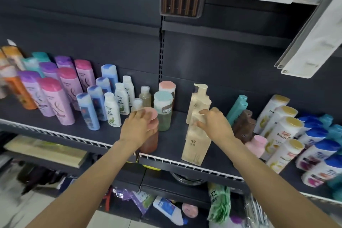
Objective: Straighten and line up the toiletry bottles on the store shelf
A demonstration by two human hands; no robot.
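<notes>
On the shelf [172,135], left grip [137,127] clasps the pink-capped bottle [150,135]; right grip [214,124] clasps the beige pump bottle [197,146].

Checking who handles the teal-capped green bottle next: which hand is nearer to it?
Left. The left hand grips the pink-capped bottle right beside the teal-capped bottle; the right hand holds the cream pump bottle farther right.

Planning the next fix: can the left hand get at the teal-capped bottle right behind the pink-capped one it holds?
Probably yes. The teal-capped bottle stands just behind the left hand, its top unobstructed; the hand must release the pink-capped bottle first.
</notes>
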